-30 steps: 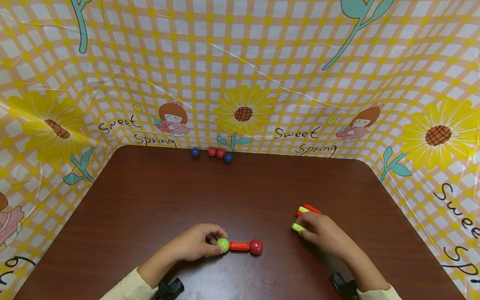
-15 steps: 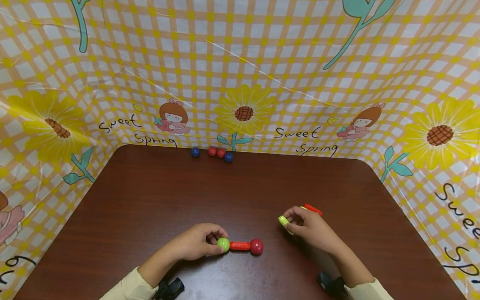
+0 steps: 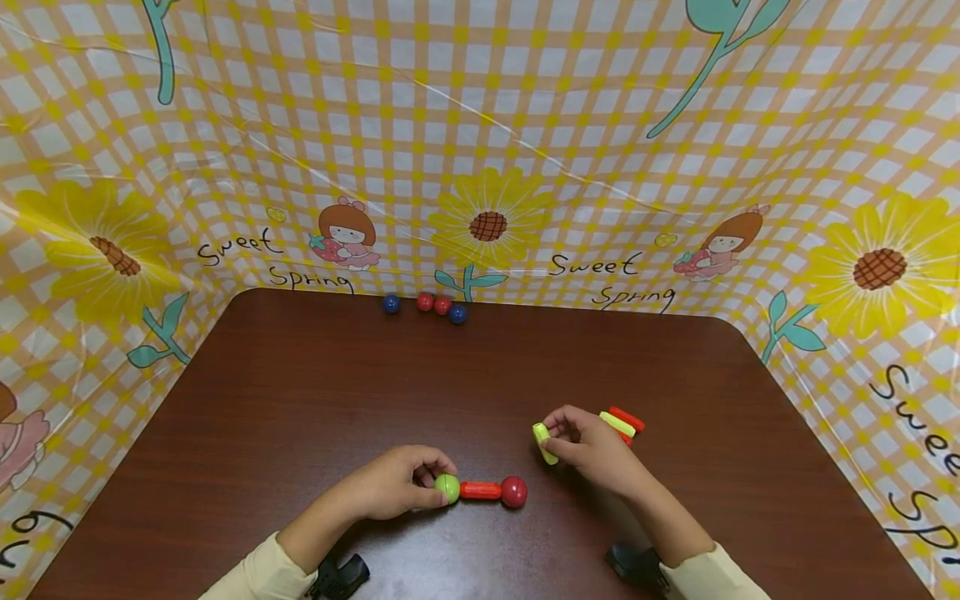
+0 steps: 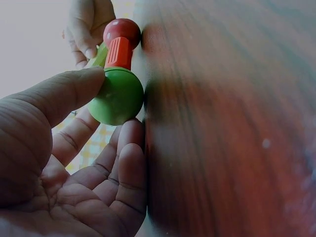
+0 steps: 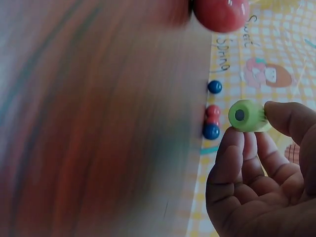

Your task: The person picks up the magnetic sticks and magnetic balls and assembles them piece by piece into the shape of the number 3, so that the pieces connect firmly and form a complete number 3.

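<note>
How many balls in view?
6: green ball in the left hand; dark red ball at one end of the red rod; at the back of the table, left to right: blue ball, red ball, second red ball, second blue ball.

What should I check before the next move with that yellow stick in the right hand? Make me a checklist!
1. Left hand holds the green ball: ok.
2. Red stick touches green ball and near red ball: ok.
3. Right hand pinches the yellow stick: ok.
4. Yellow stick lines up with red stick: not ok, it points across.
5. Dark spots on both yellow stick ends: cannot tell, only one shows clearly.
</note>
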`<action>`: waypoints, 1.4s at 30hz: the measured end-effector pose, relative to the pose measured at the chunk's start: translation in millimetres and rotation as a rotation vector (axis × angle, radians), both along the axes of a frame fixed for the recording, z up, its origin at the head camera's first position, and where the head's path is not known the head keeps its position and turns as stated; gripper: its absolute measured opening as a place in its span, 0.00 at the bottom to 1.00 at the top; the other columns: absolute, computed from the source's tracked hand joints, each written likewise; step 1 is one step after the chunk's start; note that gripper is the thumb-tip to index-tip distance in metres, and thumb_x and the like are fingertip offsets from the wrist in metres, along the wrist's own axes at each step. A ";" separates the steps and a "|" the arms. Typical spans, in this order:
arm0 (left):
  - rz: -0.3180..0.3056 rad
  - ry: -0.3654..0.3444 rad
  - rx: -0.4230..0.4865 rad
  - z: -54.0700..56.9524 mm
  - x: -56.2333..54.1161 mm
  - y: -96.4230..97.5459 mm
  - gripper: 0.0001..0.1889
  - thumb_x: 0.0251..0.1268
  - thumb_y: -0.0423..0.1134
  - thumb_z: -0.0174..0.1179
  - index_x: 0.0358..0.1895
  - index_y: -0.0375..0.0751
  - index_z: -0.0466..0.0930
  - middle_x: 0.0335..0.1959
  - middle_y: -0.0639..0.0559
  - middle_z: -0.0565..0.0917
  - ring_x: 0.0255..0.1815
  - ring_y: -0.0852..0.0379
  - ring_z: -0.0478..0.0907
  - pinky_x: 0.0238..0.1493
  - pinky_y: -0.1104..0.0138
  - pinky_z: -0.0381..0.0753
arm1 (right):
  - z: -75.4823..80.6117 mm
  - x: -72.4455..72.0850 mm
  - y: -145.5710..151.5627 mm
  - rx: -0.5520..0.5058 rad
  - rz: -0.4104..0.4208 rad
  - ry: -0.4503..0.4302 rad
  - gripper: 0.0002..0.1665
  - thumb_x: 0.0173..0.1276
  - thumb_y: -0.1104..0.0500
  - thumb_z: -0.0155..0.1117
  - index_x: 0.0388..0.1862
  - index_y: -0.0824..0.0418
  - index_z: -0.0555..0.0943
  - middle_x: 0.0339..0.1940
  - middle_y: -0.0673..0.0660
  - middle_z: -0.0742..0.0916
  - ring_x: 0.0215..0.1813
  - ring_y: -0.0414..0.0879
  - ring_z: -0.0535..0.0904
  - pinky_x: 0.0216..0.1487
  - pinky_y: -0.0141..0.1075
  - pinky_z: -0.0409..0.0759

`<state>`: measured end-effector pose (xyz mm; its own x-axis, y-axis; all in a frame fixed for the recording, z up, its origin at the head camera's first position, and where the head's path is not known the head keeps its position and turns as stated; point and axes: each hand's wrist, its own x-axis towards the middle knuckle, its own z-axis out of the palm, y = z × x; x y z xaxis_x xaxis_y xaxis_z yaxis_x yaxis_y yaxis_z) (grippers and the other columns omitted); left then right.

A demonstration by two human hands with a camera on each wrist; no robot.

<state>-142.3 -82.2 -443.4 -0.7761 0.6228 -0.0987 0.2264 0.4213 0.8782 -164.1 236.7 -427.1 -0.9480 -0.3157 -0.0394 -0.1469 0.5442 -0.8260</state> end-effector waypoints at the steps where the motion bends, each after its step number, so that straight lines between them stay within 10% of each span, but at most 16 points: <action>1: -0.001 0.001 0.000 0.0 0.0 0.1 0.11 0.62 0.37 0.69 0.46 0.47 0.83 0.36 0.57 0.79 0.39 0.59 0.76 0.39 0.67 0.76 | -0.5 -0.3 -2.6 -0.005 0.001 -0.005 0.10 0.67 0.63 0.68 0.44 0.63 0.79 0.34 0.56 0.82 0.33 0.48 0.77 0.30 0.34 0.78; 42: -0.004 0.024 -0.032 1.6 -1.8 1.3 0.10 0.63 0.38 0.69 0.47 0.48 0.83 0.36 0.58 0.79 0.38 0.60 0.76 0.38 0.66 0.76 | -9.7 12.8 -41.5 -0.243 0.024 -0.284 0.17 0.70 0.64 0.63 0.52 0.73 0.73 0.34 0.55 0.83 0.34 0.44 0.78 0.35 0.37 0.80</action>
<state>-144.1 -80.9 -441.9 -0.7759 0.6229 -0.0996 0.2493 0.4478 0.8587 -151.3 195.2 -436.8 -0.9025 -0.3699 -0.2208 0.0965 0.3260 -0.9405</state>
